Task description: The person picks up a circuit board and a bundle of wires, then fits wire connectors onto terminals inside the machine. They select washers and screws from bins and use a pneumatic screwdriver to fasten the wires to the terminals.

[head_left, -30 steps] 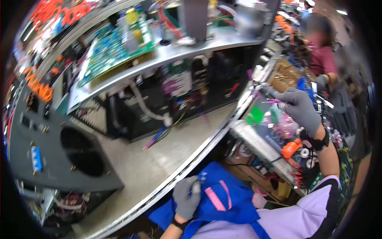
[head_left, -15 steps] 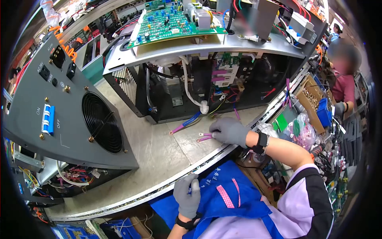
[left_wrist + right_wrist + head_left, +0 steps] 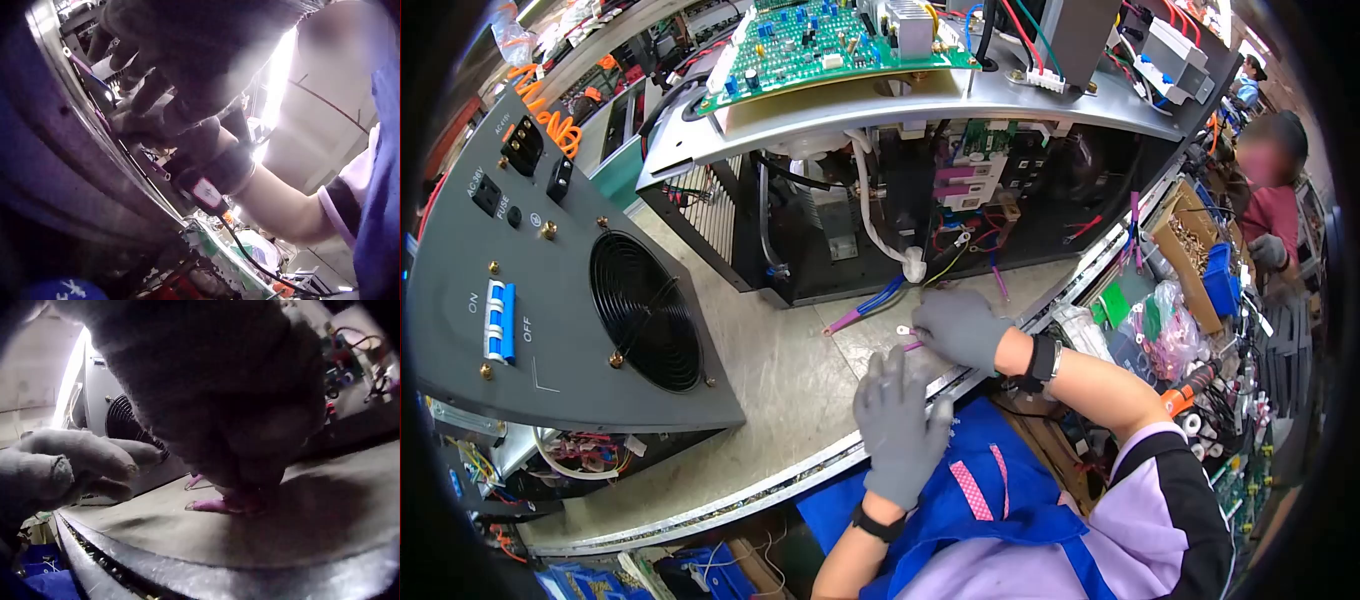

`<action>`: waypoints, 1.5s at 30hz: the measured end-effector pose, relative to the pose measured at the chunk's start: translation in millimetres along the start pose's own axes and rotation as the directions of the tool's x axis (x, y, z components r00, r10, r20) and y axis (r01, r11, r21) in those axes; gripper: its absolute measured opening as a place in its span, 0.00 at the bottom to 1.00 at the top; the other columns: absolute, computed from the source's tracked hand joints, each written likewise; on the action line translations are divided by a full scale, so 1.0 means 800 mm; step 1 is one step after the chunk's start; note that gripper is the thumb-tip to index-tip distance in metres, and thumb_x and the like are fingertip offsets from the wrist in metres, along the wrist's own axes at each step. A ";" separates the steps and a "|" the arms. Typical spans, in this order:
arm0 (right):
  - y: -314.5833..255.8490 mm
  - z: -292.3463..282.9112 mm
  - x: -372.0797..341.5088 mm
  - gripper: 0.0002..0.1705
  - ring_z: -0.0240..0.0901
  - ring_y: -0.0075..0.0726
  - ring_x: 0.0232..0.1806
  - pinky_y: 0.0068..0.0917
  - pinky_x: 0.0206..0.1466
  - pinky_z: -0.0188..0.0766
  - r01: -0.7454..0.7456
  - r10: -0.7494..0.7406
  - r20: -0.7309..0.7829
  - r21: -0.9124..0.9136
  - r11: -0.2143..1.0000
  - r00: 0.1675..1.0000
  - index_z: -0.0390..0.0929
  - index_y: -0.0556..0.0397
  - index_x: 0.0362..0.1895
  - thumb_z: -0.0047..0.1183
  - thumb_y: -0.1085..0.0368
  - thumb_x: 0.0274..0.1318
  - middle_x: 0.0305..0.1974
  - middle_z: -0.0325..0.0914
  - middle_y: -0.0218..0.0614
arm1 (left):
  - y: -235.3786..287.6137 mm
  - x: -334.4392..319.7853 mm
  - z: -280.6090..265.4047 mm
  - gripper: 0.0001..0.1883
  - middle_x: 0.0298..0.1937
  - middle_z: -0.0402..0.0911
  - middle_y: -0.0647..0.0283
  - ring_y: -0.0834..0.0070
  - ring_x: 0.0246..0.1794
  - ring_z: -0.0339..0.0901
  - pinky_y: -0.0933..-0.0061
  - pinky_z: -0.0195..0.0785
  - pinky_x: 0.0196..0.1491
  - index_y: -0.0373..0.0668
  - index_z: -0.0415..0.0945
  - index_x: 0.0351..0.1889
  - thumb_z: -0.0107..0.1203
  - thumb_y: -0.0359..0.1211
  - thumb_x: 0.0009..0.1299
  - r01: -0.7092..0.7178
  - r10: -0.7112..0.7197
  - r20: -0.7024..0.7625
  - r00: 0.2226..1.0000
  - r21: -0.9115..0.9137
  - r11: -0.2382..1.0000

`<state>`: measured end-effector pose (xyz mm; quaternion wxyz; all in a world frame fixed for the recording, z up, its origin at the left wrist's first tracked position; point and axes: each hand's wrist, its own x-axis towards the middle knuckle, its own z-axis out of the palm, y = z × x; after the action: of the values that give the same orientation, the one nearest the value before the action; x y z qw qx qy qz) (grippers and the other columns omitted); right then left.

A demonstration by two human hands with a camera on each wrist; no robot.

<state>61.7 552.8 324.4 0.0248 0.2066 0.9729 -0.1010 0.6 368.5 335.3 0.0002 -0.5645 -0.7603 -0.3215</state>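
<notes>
I've got the right hand (image 3: 963, 328) pinching purple-sleeved ring terminals (image 3: 215, 504) in its fingers, rings poking out low over the counter (image 3: 795, 385)! The left hand (image 3: 902, 428) sits just beside, fingers spread, fingertips near those rings. Beyond them I see blue wires (image 3: 884, 297) trailing from the open chassis (image 3: 820, 120) onto the counter, and over to the left, the grey fan panel (image 3: 555, 275), its blue switch (image 3: 508, 320) between ON and OFF marks!

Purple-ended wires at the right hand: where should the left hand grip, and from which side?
Probably pinch the purple sleeves, just behind the metal rings, coming from the person's left. The slim ends stick out that way, towards the left hand, while the right hand hides the length behind them.
</notes>
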 end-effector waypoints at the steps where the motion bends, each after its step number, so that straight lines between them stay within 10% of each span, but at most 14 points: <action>1: -0.001 -0.002 0.009 0.11 0.82 0.52 0.39 0.46 0.40 0.77 0.006 -0.006 0.010 -0.016 1.000 1.000 0.84 0.53 0.36 0.53 0.64 0.54 0.38 0.82 0.45 | 0.003 0.006 0.008 0.26 0.63 0.72 0.48 0.49 0.66 0.64 0.48 0.54 0.66 0.40 0.74 0.57 0.59 0.42 0.63 0.009 -0.009 0.030 1.000 0.013 1.000; 30: -0.014 -0.030 0.050 0.10 0.84 0.50 0.38 0.43 0.34 0.80 0.172 -0.111 0.204 -0.310 0.935 0.973 0.86 0.54 0.36 0.59 0.62 0.53 0.37 0.83 0.46 | -0.019 0.022 0.030 0.32 0.63 0.72 0.50 0.52 0.68 0.64 0.47 0.48 0.69 0.34 0.73 0.58 0.56 0.49 0.64 -0.152 0.124 0.215 0.969 0.121 0.981; 45: 0.001 0.004 -0.038 0.12 0.78 0.47 0.40 0.42 0.43 0.74 -0.085 0.112 -0.130 0.199 0.976 0.985 0.81 0.43 0.42 0.56 0.55 0.56 0.37 0.77 0.35 | -0.014 -0.030 -0.021 0.19 0.52 0.78 0.53 0.55 0.55 0.74 0.55 0.60 0.62 0.39 0.77 0.49 0.61 0.34 0.60 0.013 -0.014 -0.026 1.000 -0.033 0.999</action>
<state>89.7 540.5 323.5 -0.0586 0.2626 0.9464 -0.1786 -6.5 338.1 334.2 -0.0014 -0.5551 -0.7587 -0.3410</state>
